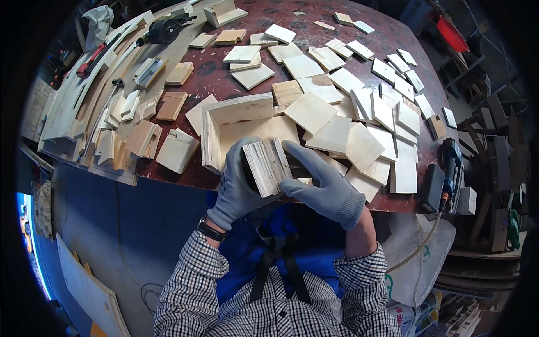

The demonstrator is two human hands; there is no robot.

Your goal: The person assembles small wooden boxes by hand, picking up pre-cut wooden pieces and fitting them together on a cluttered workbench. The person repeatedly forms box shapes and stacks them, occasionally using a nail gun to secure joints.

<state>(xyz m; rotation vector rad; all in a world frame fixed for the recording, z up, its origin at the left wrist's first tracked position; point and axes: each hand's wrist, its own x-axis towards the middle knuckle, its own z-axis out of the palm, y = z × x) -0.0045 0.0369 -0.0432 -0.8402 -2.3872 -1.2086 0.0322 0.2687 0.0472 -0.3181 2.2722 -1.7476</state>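
Note:
A stack of small plywood pieces (266, 167), layered edges facing up, is held over the table's near edge. My left hand (238, 185), in a grey glove, wraps round its left side. My right hand (325, 185), gloved alike, is curved against the right side, with index finger and thumb touching the stack at two spots and a gap between them. Just beyond my hands sits a wooden box (241, 111) with its open top toward me, partly hidden by the left hand and the stack.
Many loose plywood squares (311, 112) lie overlapped on the dark red table (219, 73). Long wood strips, offcuts and a black circular saw (168, 29) are at the left. A nail gun (448, 174) with a hose lies at the right edge. A red basin (452, 35) stands beyond.

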